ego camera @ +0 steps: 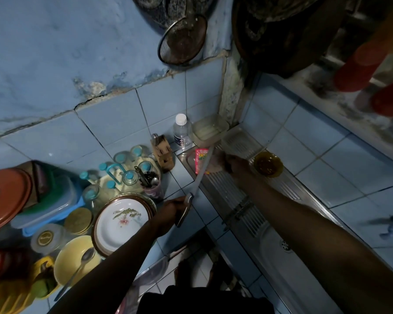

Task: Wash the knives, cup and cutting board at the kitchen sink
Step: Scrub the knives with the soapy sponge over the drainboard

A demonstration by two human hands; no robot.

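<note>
Steel knife (202, 168) is gripped by its handle in the left hand (168, 215), blade angled up over the drainboard (241, 207) so the right hand (233, 163), curled on what looks like a sponge beside the soap packet (200, 157), can scrub it

plates (120, 223) left of drainboard (241, 200) | bowl (268, 165) on drainboard | bottle (182, 132) behind

A single head-worn wide-angle camera looks steeply down from above the person's chest toward the steel sink (247, 196), which runs diagonally right of centre. Tiled wall rises beyond the sink; crowded counter lies left of it; edges bend.
</note>
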